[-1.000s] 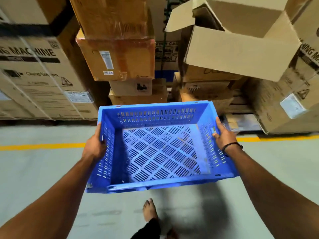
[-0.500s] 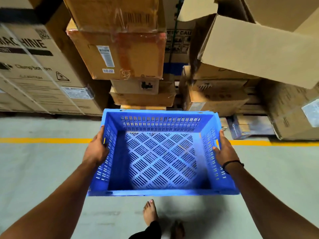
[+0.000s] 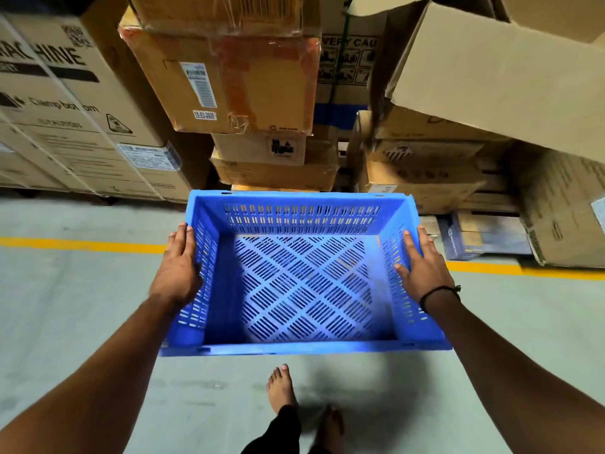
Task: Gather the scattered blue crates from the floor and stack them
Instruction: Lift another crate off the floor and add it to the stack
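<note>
A person is carrying one blue perforated plastic crate (image 3: pixel 304 276), open side up and empty, out in front of the body and clear of the grey-green concrete floor (image 3: pixel 65 322). The left hand (image 3: pixel 176 273) is pressing flat against the crate's left wall with its thumb hooking over the rim, and the right hand (image 3: pixel 422 267), with a black cord band (image 3: pixel 438 293) at the wrist, is doing the same on the right wall; each grip is closing around a side of the crate, so the load is hanging between the two palms. Bare feet (image 3: pixel 281 388) are showing below the crate on the floor. Ahead, beyond a yellow painted floor line (image 3: pixel 82 245), brown cardboard cartons (image 3: pixel 229 77) are standing in tall piles.

As for progress, this crate appears to be gathered but not yet placed. No stack of blue crates is showing anywhere in view, nor any other crate lying on the floor, so it is impossible to tell how many are already stacked or remaining. The carrying step seems to be under way, with setting down and any further collecting left to do.
</note>
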`<state>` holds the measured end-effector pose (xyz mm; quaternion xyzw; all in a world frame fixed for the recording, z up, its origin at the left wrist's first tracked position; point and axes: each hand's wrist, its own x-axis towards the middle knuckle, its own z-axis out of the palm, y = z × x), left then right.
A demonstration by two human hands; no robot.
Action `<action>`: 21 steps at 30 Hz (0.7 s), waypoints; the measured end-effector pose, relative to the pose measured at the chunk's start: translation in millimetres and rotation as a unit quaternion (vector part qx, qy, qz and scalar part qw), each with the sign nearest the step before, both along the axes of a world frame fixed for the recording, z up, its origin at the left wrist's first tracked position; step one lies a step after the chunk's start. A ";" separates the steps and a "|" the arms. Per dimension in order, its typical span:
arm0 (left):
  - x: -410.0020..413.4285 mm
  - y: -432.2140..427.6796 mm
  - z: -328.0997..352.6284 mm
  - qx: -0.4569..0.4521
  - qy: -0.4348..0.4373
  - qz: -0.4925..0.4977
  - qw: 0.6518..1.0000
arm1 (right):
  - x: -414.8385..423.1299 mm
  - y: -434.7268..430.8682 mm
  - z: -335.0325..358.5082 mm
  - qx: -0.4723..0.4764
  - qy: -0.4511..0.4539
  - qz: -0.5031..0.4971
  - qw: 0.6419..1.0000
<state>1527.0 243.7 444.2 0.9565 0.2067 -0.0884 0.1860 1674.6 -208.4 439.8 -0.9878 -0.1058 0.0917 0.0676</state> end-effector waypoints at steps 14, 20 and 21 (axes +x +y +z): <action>5.2 -8.7 6.5 0.059 0.007 -0.002 0.998 | 11.8 5.1 6.6 -0.044 -0.002 0.007 0.999; 21.7 2.7 6.4 0.072 0.003 -0.027 0.997 | -10.0 1.8 -7.8 -0.010 -0.009 -0.012 1.000; 20.3 1.3 7.5 0.067 0.006 -0.023 0.997 | -9.7 2.7 -6.5 -0.015 0.002 -0.019 1.000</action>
